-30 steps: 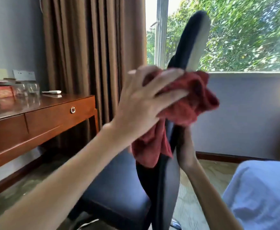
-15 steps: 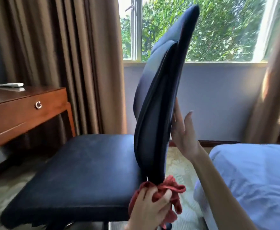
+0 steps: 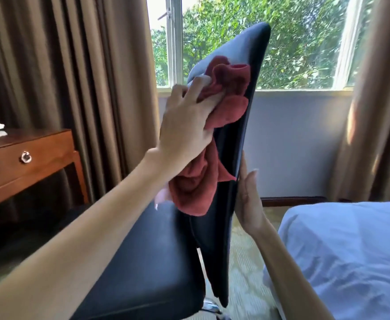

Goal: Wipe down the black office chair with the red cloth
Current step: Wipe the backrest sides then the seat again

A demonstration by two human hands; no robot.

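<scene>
The black office chair [image 3: 233, 162] stands side-on in front of me, its backrest upright and its seat [image 3: 147, 269] stretching to the lower left. My left hand [image 3: 187, 128] grips the bunched red cloth [image 3: 224, 95] and presses it against the front face of the backrest, high up; the cloth hangs down below my wrist. My right hand [image 3: 249, 199] lies flat with straight fingers against the rear of the backrest, bracing it. Part of that hand is hidden behind the backrest edge.
A wooden desk [image 3: 27, 162] with a drawer knob stands at the left before brown curtains [image 3: 85, 77]. A bed with a pale blue sheet [image 3: 351, 250] fills the lower right. A window [image 3: 293, 42] with green trees lies behind the chair.
My left hand has carried the cloth from the base of the backrest up to its upper front face. My right hand stays flat on the back of the backrest.
</scene>
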